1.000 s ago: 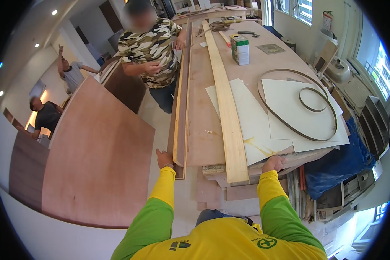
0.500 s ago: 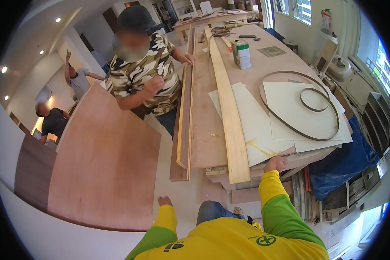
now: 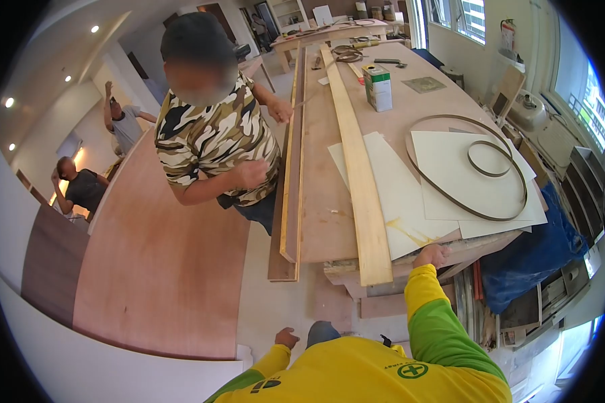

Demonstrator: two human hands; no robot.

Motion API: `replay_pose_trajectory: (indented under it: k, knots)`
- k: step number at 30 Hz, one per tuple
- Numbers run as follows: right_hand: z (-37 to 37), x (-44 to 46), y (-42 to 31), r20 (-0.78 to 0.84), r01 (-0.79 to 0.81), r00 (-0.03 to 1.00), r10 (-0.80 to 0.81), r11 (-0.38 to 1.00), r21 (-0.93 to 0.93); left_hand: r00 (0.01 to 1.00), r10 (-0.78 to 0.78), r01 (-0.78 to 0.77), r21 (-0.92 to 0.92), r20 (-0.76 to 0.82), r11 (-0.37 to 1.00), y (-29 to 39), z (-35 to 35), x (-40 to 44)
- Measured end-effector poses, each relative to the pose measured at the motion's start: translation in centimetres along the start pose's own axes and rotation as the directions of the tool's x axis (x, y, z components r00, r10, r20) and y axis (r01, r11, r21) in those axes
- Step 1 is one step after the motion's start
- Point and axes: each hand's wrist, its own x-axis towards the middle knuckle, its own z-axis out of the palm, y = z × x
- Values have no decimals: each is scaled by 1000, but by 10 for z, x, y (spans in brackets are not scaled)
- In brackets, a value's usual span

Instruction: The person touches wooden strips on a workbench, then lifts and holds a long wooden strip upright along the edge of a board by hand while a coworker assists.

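Note:
My right hand (image 3: 431, 256) is at the near edge of the worktable (image 3: 474, 250), its fingers curled against the edge. Low down in front of my body is my left hand (image 3: 287, 338), loosely closed and apart from the table, with nothing visible in it. A long pale wooden strip (image 3: 357, 168) lies lengthwise on the table and juts past its near end, left of my right hand. White sheets (image 3: 396, 201) spread over the table beyond that hand, with a coiled dark edging strip (image 3: 410, 144) on top. Long brown boards (image 3: 292, 195) run along the table's left side.
A person in a camouflage shirt (image 3: 215, 134) stands left of the table. A large wooden panel (image 3: 161, 269) is behind that person. A green-white can (image 3: 378, 87) and a hammer (image 3: 391, 62) are on the table. Blue plastic (image 3: 528, 248) hangs at the right.
My left hand has risen and shifted right, toward my knee. The person in camouflage has leaned nearer and left, with both hands moved. My right hand stays at the table edge.

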Motion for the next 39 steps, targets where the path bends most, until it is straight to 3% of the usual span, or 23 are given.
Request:
replay_pose_trajectory:
  k: [2, 4, 6, 9, 12, 14, 15, 17, 18, 19, 20, 24, 26, 28, 30, 34, 39]
  knots:
    - [6, 6, 4, -19, -9, 1000, 9, 999, -31, 998, 55, -54, 25, -43, 998, -3, -7, 21]
    - [6, 7, 10, 40, 64, 997, -69, 991, 115, 999, 40, -42, -138, -20, 990, -3, -15, 37]
    - [3, 3, 6, 24, 50, 998, -53, 992, 118, 998, 50, -53, -108, -32, 993, 3, -19, 44]
    - [-4, -4, -1, 2, 43, 999, -43, 995, 87, 1000, -4, 6, -204, 11, 979, 17, -23, 53]
    - [-20, -23, -15, -4, -15, 1000, 15, 998, 54, 996, 93, -90, -283, -3, 955, 19, -19, 42]
    - [-31, -26, -21, 134, -85, 988, 75, 994, 74, 997, 40, 5, -576, 65, 818, 29, -24, 16]
    - [-17, -16, -14, 82, -89, 993, 80, 989, 119, 996, 29, 23, -578, 80, 816, 25, -24, 8]
    - [37, 42, 21, 149, 6, 988, -31, 987, 159, 988, 29, 56, -522, 154, 851, 2, -17, -14]
    - [10, 16, 5, 145, -37, 989, 12, 985, 169, 984, 1, 92, -520, 176, 849, -14, -14, -23]
    - [16, 24, 7, 209, -131, 974, 87, 969, 210, 987, 26, 41, -403, 160, 914, -32, -12, -27]
    - [3, 8, -5, 146, -182, 976, 165, 976, 117, 987, 58, -15, -279, 148, 960, -49, -9, -32]
    - [-22, -28, -23, 102, -184, 980, 170, 972, 147, 977, -78, 131, -271, 196, 954, -112, -11, -47]
    - [-27, -34, -25, 94, -177, 982, 164, 972, 157, 978, -62, 132, -358, 201, 924, -169, 9, -36]
    - [-27, -37, -24, 95, -173, 983, 160, 972, 160, 979, 61, 40, -476, 196, 879, -182, 6, -40]
    - [-27, -40, -21, 90, -168, 984, 155, 972, 163, 913, -290, 407, -577, 287, 708, -174, 2, -50]
    - [-35, -45, -24, 100, -165, 984, 149, 970, 179, 929, -276, 370, -598, 246, 711, -148, 3, -80]
    - [-44, -51, -29, 156, -196, 974, 162, 953, 231, 937, -230, 332, -458, 265, 825, -124, 8, -96]
